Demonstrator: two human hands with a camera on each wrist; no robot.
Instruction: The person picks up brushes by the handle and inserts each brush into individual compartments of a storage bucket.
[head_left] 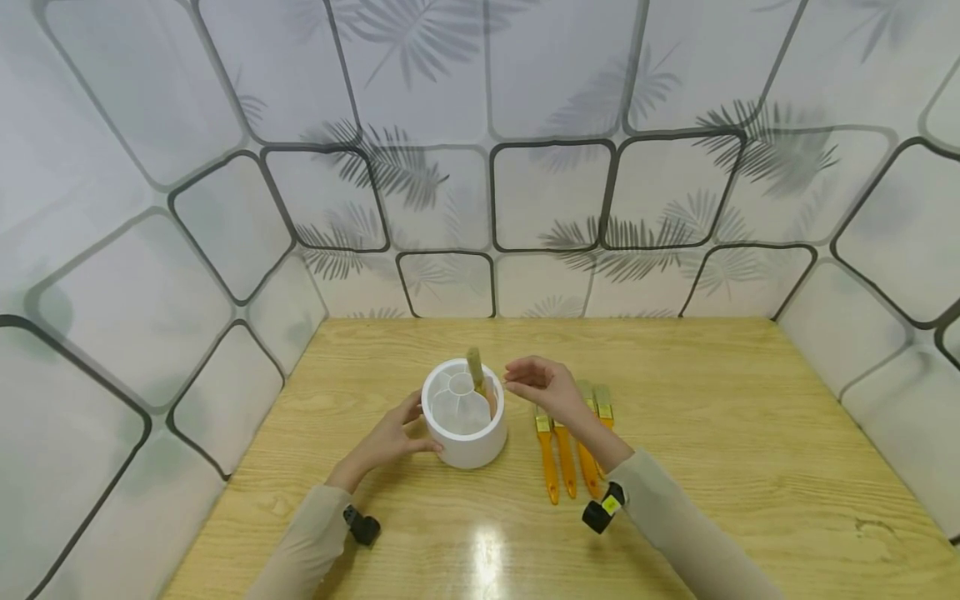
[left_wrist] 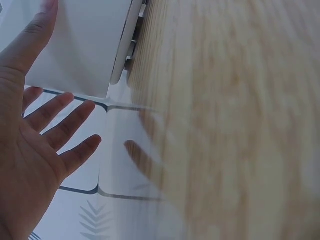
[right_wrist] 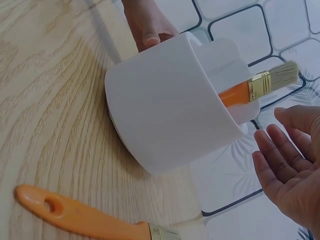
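Setting: wall covering (head_left: pixel 551 200), pale, with dark outlined cells and leaf prints; below it, a wood-grain table (head_left: pixel 735 492).

Left hand (head_left: pixel 386 437): thumb and fingers spread, touching the holder's side, seemingly steadying it.

Holder (head_left: pixel 471 453): 1, white, round, divided, upright on the table.

Upright brush (head_left: pixel 477 372): 1, bristles up, in the holder's right-hand compartment.

Right hand (head_left: pixel 551 389): just beside the rim, fingers loosely bent, grasping nothing.

Loose brushes (head_left: pixel 566 462): 4, orange-handled, lying partly beneath the right forearm.

Step, as judged: brush 1 placed and released; next calls for reaching back to the 4.
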